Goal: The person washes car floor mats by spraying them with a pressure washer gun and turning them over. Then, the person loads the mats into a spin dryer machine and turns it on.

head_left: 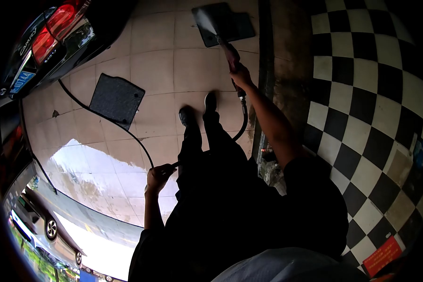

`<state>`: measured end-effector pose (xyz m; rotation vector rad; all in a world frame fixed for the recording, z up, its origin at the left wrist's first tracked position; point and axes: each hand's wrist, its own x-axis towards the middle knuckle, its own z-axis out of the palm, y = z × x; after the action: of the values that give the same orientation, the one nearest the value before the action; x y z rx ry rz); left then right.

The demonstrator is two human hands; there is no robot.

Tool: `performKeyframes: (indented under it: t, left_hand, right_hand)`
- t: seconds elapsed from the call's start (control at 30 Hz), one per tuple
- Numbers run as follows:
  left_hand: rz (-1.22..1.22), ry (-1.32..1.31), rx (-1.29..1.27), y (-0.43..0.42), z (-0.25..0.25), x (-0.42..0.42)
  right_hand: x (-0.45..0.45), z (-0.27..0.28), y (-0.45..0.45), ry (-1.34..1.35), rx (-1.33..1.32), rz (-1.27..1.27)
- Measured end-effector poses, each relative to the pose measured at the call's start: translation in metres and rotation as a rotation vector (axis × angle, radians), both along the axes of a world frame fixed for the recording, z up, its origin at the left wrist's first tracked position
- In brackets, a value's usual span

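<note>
My right hand [241,76] is closed around the grip of a dark red spray gun [231,57], whose nozzle points at a dark floor mat [223,24] at the top. A whitish spray spreads over that mat's left part. From the gun's lower end, a black hose [244,121] curves down behind my legs. My left hand [159,176] is wrapped round the same kind of black hose, left of my legs. Another dark mat [117,99] lies flat on the tiles, with the hose passing along its lower edge.
A dark car [56,47] with lit-looking red tail lamps stands at upper left. Beige tiles [152,70] show bright wet reflections at lower left. Black-and-white checkered tiles [362,127] lie on the right, with a red sign [383,256]. A parked car [51,229] shows at lower left.
</note>
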<state>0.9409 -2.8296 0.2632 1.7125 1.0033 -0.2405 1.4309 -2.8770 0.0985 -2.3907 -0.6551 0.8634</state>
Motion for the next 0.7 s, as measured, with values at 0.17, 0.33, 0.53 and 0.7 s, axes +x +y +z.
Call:
performKeyframes:
  t: [0.17, 0.33, 0.53, 0.7]
  left_hand:
    - [0.021, -0.026, 0.03, -0.001, -0.004, 0.007]
    - [-0.022, 0.013, 0.016, 0.003, 0.002, 0.021]
    - [-0.021, -0.016, 0.043, 0.004, 0.002, 0.018]
    - [-0.017, 0.037, 0.057, 0.004, 0.0, -0.005]
  right_hand:
    - [0.025, 0.0, -0.019, -0.007, -0.036, -0.175]
    - [0.072, -0.073, -0.081, -0.075, -0.029, -0.308]
    - [0.067, -0.084, -0.121, -0.074, 0.07, -0.43]
    - [0.008, -0.057, -0.098, 0.136, -0.167, -0.319]
